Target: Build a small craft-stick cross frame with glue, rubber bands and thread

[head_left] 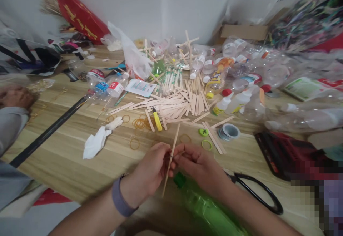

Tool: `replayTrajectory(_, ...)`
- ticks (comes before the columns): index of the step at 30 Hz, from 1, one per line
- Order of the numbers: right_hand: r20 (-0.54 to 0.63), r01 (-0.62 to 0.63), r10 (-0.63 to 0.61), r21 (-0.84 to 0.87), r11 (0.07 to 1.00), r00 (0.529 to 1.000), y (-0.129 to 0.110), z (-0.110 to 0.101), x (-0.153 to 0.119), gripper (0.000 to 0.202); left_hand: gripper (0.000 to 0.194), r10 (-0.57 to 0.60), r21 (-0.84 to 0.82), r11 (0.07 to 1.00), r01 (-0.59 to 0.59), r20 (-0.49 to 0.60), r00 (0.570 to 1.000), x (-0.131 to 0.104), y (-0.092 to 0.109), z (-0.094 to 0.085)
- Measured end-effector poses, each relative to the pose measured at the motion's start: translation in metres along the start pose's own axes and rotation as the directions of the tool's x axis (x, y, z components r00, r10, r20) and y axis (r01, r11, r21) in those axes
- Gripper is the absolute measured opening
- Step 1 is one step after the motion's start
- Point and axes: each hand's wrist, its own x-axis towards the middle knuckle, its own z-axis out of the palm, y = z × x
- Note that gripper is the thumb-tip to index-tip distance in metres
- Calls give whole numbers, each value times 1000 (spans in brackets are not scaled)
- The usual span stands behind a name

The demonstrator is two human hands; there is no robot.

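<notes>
A thin wooden stick (175, 137) stands at a slant between my hands, seen nearly edge-on. My left hand (151, 168) has its fingers closed around the stick's middle. My right hand (199, 162) meets it from the other side, thumb and forefinger pinched at a small dark band or tie on the stick; what exactly they pinch is too small to make out. Beneath my right forearm lies a green plastic bottle (206, 207), partly covered by the arm. Black-handled scissors (258, 193) rest to its right, their blades hidden.
Wooden craft sticks (174, 107) lie in a heap ahead, with rubber bands (142, 121), a yellow-handled screwdriver (157, 120) and a wire spool (229, 131) nearer. Clear plastic bottles (308, 118) crowd the right. A black bar (50, 132) crosses the left, near another person's hand (16, 96).
</notes>
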Motion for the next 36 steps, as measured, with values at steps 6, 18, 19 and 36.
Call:
replayTrajectory(6,-12,150,-166,-361,920,986,3,-3,-3,24,13,-56,40,998,56,20,998,-3,4,6)
replayTrajectory(18,22,255,-340,-707,660,940,-6,-5,-10,29,13,-147,9,989,147,95,985,1,12,4)
replayTrajectory(19,20,252,-337,-706,662,941,-6,-6,-10,28,13,-154,7,988,155,117,981,1,12,4)
replayTrajectory(36,212,326,-443,-924,198,871,-5,-17,-10,24,21,0,14,1000,0,-6,1000,-15,12,2)
